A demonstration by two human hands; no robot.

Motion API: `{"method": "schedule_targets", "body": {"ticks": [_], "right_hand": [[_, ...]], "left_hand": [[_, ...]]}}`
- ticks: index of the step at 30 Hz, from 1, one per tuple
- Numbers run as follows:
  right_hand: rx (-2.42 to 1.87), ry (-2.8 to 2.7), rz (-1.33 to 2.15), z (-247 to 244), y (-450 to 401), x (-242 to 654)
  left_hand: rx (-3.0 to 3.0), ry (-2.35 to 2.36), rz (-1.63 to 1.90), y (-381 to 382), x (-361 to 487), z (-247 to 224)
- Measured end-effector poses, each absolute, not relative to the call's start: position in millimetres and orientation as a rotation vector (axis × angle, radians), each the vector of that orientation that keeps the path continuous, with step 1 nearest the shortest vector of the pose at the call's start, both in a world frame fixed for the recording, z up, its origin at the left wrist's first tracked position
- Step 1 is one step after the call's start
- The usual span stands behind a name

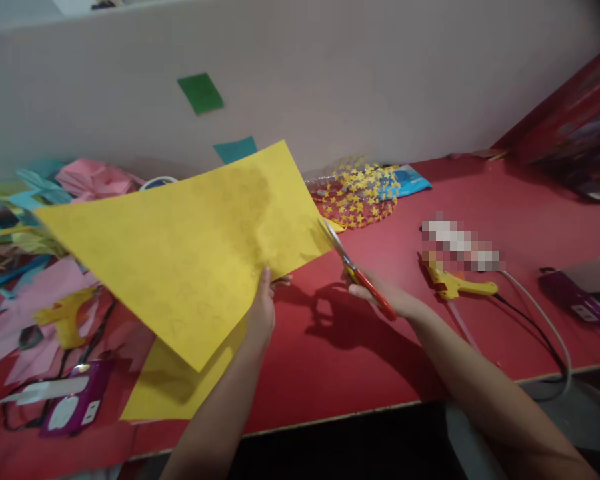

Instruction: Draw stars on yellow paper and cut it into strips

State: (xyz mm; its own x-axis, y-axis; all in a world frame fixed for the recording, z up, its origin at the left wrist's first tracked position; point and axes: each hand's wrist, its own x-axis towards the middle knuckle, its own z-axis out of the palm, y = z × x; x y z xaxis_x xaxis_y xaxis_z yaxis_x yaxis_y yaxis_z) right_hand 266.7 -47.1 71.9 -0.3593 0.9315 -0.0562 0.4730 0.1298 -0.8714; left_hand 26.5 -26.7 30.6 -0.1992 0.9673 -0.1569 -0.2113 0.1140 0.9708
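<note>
A large sheet of yellow paper [195, 253] is held up above the red table by my left hand [264, 300], thumb on top and fingers beneath its lower edge. Faint drawn marks show on the sheet. My right hand [375, 292] grips a pair of scissors [350, 263] with red and yellow handles. Their blades point up and left at the paper's right edge; whether they touch it I cannot tell. Under the raised sheet, a second yellow sheet [155, 393] lies on the table.
On the right are a yellow glue gun [455, 285] with a cord and a purple box [587, 293]. Star-patterned clear wrap [360, 193] lies at the back. On the left are another glue gun [65, 317], a purple power bank [75, 403] and heaped coloured paper [97, 177].
</note>
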Motion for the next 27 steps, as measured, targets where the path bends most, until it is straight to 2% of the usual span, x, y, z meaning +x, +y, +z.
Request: {"method": "schedule_targets", "body": {"ticks": [7, 9, 27], "right_hand": [[-1.501, -1.951, 1.497, 77, -59, 258], [-1.529, -1.979, 1.475, 78, -59, 252], [-1.393, -1.726, 1.555, 54, -67, 235]], "left_hand": [[0.676, 1.234, 1.624, -22, 15, 32], [0.668, 1.22, 1.659, -23, 12, 33], [0.832, 1.185, 1.36, -47, 29, 33]]}}
